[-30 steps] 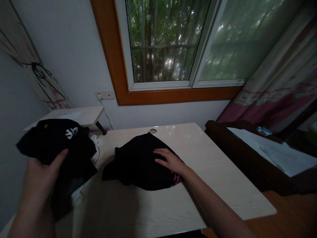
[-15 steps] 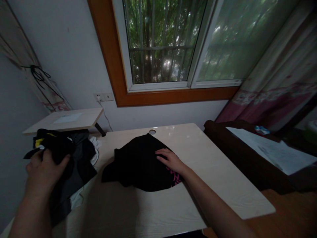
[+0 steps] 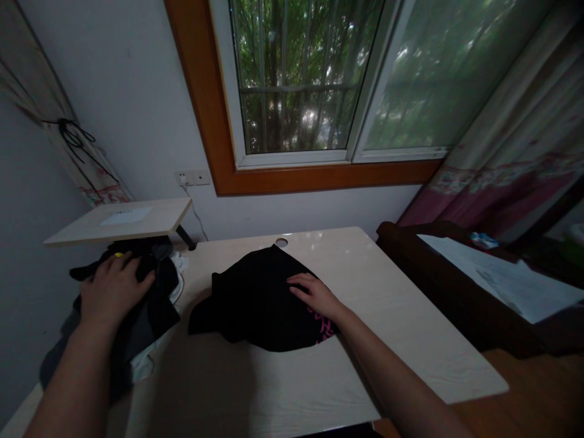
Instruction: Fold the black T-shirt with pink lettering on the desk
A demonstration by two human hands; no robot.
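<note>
Blk garment [image 3: 255, 304] on tbl [image 3: 396, 316], under R hand [image 3: 316, 295] fingers.

Here's the left hand [image 3: 116, 286], palm down, knuckles up, left thumb [image 3: 146, 282] splayed wide on the side facing its partner. Behind it, the bare left forearm [image 3: 75, 380] slopes back nearside. And well across, the right hand [image 3: 314, 295]: palm down, loose, fingers [image 3: 298, 280] stretched leftward, right forearm [image 3: 387, 368] slanting back behind the wrist [image 3: 340, 313].

The pink-printed garment [image 3: 260, 298] is matt cloth, the tabletop [image 3: 387, 304] smooth, glossy, wood-grained.
</note>
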